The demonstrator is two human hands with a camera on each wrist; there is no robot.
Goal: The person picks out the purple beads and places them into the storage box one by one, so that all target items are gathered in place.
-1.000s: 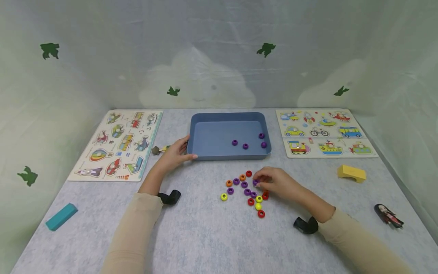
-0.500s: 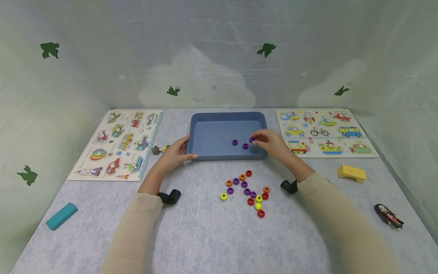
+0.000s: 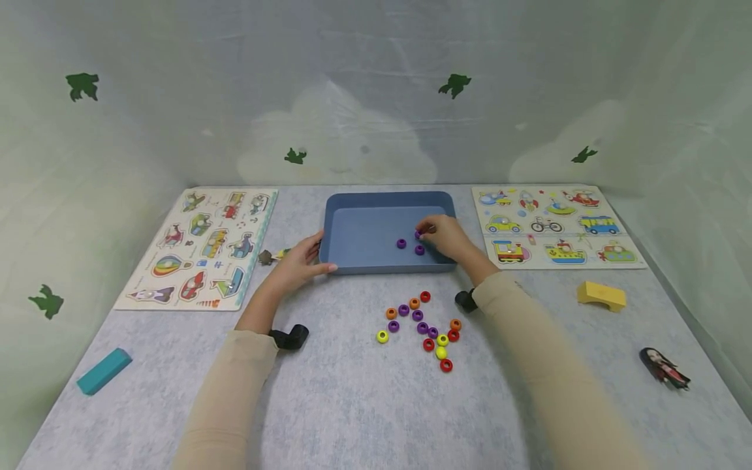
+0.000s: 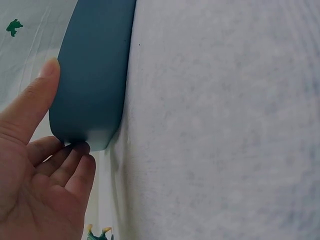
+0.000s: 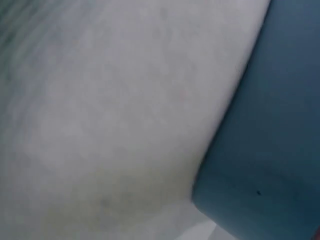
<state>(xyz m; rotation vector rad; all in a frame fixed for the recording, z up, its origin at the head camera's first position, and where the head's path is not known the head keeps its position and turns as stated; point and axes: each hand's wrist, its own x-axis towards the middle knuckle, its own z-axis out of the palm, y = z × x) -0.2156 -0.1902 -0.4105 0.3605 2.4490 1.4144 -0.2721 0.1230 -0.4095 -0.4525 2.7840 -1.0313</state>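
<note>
My right hand (image 3: 444,236) reaches over the right half of the blue tray (image 3: 364,238), pinching a purple bead (image 3: 418,234) between thumb and fingertips. Two other purple beads, one on the left (image 3: 401,243) and one in front (image 3: 420,250), lie on the tray floor near it. The tray's right end is partly hidden behind this hand. At the tray's front left corner, my left hand (image 3: 298,262) holds on, thumb against the front wall and fingers against the left side. The left wrist view shows its fingertips (image 4: 80,147) bent against the end wall.
Several purple, red, orange and yellow beads (image 3: 422,328) lie loose in front of the tray. Picture puzzle boards stand at left (image 3: 196,261) and right (image 3: 555,228). A teal block (image 3: 104,371), a yellow arch block (image 3: 602,296) and a small doll (image 3: 664,368) lie toward the sides.
My right hand has carried a purple bead from the loose group up over the tray, then further left inside it. My left hand has stayed at the tray corner.
</note>
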